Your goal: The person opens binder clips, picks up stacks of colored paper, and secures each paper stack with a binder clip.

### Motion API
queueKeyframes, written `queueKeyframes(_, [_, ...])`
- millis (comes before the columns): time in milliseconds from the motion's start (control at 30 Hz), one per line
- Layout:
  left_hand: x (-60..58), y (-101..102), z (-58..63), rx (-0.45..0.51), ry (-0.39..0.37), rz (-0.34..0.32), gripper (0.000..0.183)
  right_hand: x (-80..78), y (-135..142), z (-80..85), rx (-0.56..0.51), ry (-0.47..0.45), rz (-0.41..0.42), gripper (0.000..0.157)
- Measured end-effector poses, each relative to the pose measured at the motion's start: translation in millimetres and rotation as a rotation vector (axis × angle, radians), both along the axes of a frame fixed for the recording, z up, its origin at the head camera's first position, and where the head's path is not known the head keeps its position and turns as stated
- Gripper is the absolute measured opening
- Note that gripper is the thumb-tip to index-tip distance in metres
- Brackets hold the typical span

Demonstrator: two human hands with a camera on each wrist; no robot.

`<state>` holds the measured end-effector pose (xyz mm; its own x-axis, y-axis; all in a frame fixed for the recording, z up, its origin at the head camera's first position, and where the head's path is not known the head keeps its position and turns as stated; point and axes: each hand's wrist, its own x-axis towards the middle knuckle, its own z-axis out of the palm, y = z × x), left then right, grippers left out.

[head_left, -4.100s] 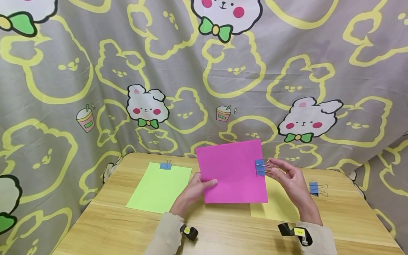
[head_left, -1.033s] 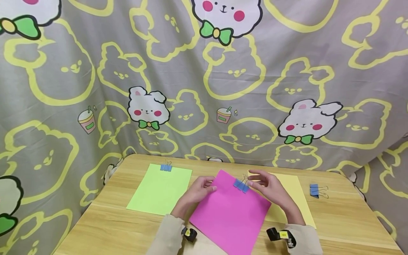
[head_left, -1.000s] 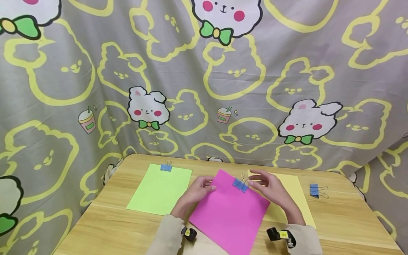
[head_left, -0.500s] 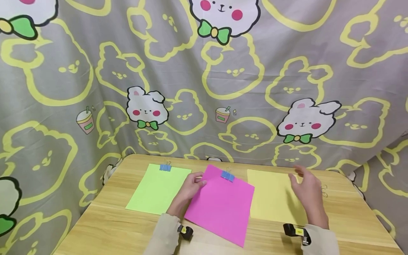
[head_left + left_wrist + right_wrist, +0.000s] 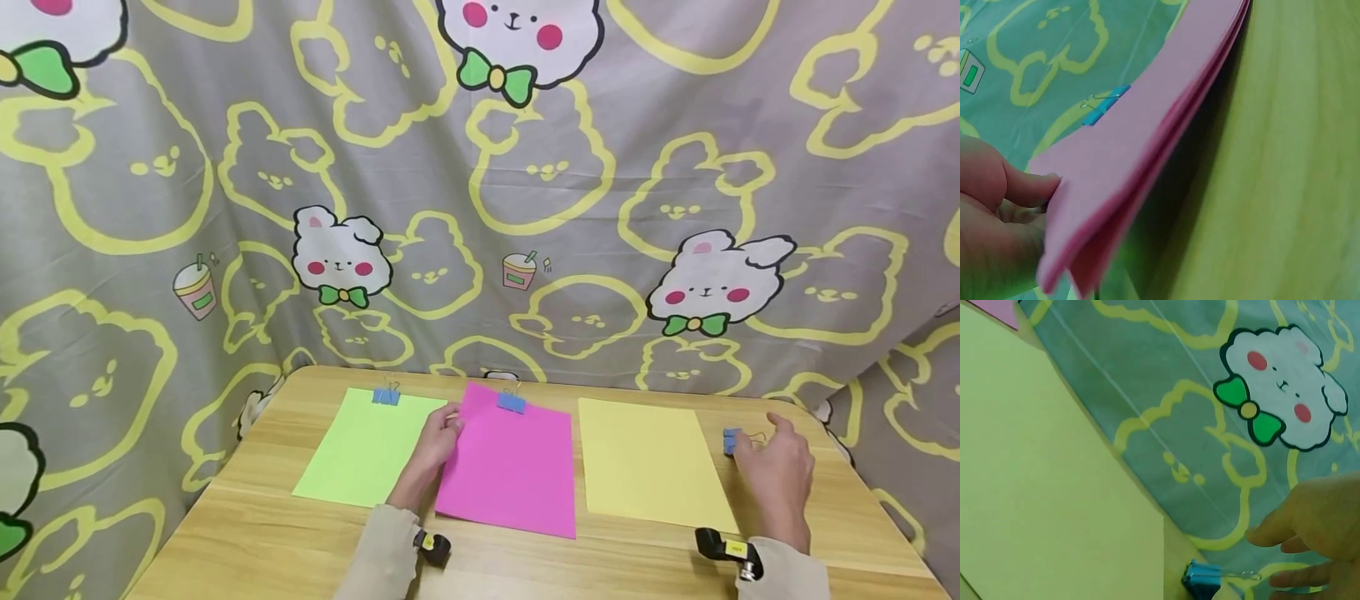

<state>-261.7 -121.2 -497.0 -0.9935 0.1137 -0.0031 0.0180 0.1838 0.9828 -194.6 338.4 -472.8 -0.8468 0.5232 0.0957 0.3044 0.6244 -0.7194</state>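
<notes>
My left hand [image 5: 433, 446] pinches the left edge of a stack of pink paper [image 5: 510, 475], thumb on top. A blue binder clip [image 5: 512, 403] grips the stack's top edge. In the left wrist view the pink sheets [image 5: 1129, 131] are raised off the table along the near edge, with their layers parted. At the right, my right hand [image 5: 783, 479] is beside a loose blue binder clip [image 5: 731, 442]. The right wrist view shows the fingers [image 5: 1297, 531] spread near the wire handles of that clip [image 5: 1202, 579], not closed on them.
Green paper [image 5: 371, 450] with its own blue binder clip [image 5: 386, 397] lies at the left. Yellow paper [image 5: 652, 462] lies flat between the pink stack and the loose clip. Behind the wooden table [image 5: 637, 567] hangs a patterned curtain [image 5: 420, 150].
My right hand has let go of the clip on the pink stack and moved right, over the yellow paper, to the loose clip. The pink stack has moved left, straightened and come down.
</notes>
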Motion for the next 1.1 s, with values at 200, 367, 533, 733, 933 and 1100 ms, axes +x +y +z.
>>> queueKeyframes(200, [-0.6, -4, -2.1, -0.034, -0.001, 0.013, 0.032, -2.1, 7, -7.6, -0.005, -0.102, 0.015, 0.064])
queueKeyframes(367, [-2.1, -9, -4.1, -0.064, -0.025, 0.04, 0.035, -2.9, 8, -11.3, 0.012, -0.14, 0.045, 0.062])
queueKeyframes(533, [-1.9, -12, -0.1, -0.093, -0.052, 0.039, 0.041, -2.6, 7, -14.4, 0.003, -0.099, 0.021, 0.057])
queueKeyframes(733, [-3.9, -17, 5.8, -0.193, -0.042, 0.056, 0.041, -1.3, 7, -16.5, 0.007, -0.037, -0.039, 0.048])
queueKeyframes(933, [-2.5, -19, 13.6, -0.301, -0.022, 0.037, 0.041, 0.5, 8, -18.4, 0.0, 0.004, -0.084, 0.043])
queueKeyframes(1100, [2.2, -18, 24.0, -0.349, -0.014, -0.011, 0.038, 2.1, 10, -16.4, -0.018, 0.02, -0.114, 0.04])
